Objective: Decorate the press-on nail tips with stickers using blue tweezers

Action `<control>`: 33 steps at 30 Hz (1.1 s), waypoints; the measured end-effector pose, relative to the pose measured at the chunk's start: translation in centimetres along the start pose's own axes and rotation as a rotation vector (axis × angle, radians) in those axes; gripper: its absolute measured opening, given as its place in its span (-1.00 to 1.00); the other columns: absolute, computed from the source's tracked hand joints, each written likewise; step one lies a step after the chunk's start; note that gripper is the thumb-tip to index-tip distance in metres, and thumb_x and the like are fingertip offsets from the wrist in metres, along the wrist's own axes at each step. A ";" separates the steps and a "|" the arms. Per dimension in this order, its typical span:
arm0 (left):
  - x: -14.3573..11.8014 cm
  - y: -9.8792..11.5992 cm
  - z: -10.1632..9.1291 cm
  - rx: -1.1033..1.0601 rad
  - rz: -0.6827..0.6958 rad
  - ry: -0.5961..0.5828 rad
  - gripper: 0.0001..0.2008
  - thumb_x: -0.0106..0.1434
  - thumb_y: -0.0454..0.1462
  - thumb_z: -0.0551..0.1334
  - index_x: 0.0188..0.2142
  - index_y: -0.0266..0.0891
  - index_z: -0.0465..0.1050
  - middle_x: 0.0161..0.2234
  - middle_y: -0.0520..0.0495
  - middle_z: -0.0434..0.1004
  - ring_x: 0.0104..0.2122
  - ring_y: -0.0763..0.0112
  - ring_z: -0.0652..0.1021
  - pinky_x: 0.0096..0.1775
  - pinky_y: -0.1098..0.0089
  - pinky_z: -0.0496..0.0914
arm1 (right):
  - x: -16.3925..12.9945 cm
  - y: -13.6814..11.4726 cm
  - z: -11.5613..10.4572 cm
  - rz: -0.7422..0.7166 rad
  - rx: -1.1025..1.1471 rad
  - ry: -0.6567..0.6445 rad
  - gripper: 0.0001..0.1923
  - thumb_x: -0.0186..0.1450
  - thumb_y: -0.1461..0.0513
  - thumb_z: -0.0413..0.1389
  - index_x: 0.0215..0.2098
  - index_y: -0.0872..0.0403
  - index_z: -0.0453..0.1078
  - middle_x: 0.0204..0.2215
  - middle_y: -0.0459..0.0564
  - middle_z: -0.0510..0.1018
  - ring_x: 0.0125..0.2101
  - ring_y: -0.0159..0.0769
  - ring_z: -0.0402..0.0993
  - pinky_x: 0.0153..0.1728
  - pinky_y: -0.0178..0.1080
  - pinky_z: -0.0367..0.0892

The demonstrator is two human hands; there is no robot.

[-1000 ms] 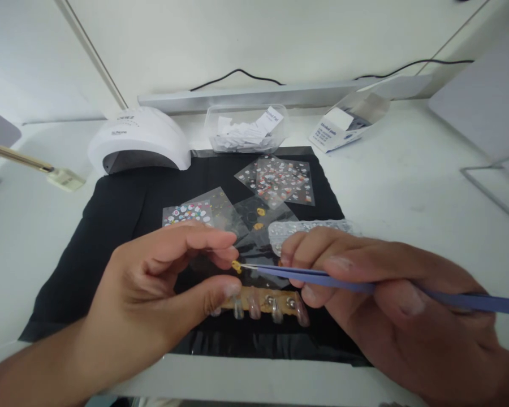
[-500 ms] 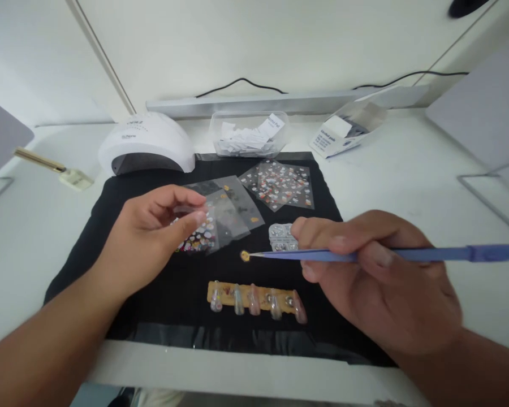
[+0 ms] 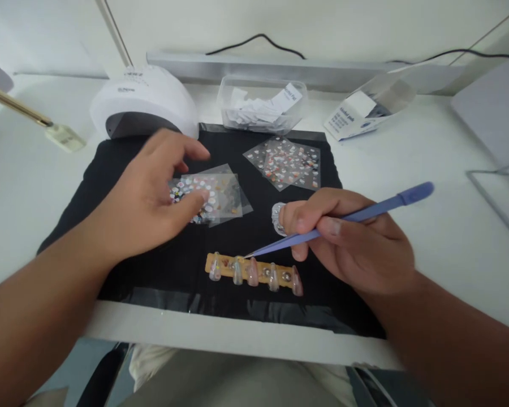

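Note:
My right hand [image 3: 348, 237] grips blue tweezers [image 3: 288, 242] slantwise, with their tips down at the nail display strip [image 3: 261, 269]. A tiny yellow sticker [image 3: 240, 258] shows at the tips, by the top of the second false nail [image 3: 237, 272] from the left; whether it is stuck down I cannot tell. Several long glossy false nails stand along the tan strip. My left hand [image 3: 156, 192] is open, thumb and fingers apart, over clear sticker sheets [image 3: 229, 198] with coloured dots. Beside my right fingertips lies a case of silvery gems [image 3: 277, 218], partly hidden.
A white nail lamp [image 3: 148, 102] stands at the back left of the black mat [image 3: 161, 265]. Behind the mat are a clear tub of packets [image 3: 261, 107] and an alcohol pad box [image 3: 360, 116]. More sticker sheets [image 3: 284, 161] lie on the mat. A polish bottle [image 3: 63, 137] stands left.
My right hand has lowered the tweezers and yellow sticker to the second nail. My left hand has opened and let go of the sticker sheets. The view has tilted down.

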State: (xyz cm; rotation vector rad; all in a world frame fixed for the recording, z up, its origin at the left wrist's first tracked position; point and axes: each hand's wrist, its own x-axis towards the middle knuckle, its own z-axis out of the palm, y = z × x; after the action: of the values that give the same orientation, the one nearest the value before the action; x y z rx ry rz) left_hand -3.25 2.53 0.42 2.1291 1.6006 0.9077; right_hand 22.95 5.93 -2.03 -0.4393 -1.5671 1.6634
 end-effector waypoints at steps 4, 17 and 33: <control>-1.0 2.2 -0.1 -0.034 0.235 -0.390 -0.87 0.23 -0.25 0.26 -0.22 -0.20 0.42 -0.33 0.02 0.42 -0.31 0.32 0.44 -0.27 0.28 0.32 | 0.0 0.1 -0.1 0.055 0.001 -0.032 -0.82 0.37 0.19 0.16 -0.32 0.12 0.53 -0.61 -0.11 0.50 -0.54 -0.38 0.38 -0.46 -0.26 0.22; -1.8 3.1 2.3 0.177 0.292 -0.522 -0.71 0.15 -0.12 0.37 -0.23 -0.25 0.47 -0.30 -0.05 0.47 -0.26 0.14 0.42 -0.22 0.07 0.30 | 0.0 0.1 0.0 0.099 0.021 -0.088 -0.82 0.38 0.20 0.16 -0.31 0.14 0.53 -0.58 -0.09 0.49 -0.48 -0.37 0.38 -0.46 -0.29 0.25; -1.9 3.2 2.2 0.148 0.327 -0.531 -0.90 0.23 -0.24 0.27 -0.29 -0.22 0.45 -0.31 -0.06 0.46 -0.26 0.15 0.42 -0.24 0.12 0.26 | -0.1 -0.3 0.3 0.280 0.026 -0.077 -0.81 0.37 0.17 0.15 -0.34 0.13 0.45 -0.57 -0.14 0.43 -0.56 -0.47 0.35 -0.58 -0.41 0.32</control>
State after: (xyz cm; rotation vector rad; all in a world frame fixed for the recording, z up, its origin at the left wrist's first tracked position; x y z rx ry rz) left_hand 0.21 0.04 0.14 2.5033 1.1021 0.2588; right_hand 22.85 5.63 -1.66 -0.6104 -1.5944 1.9301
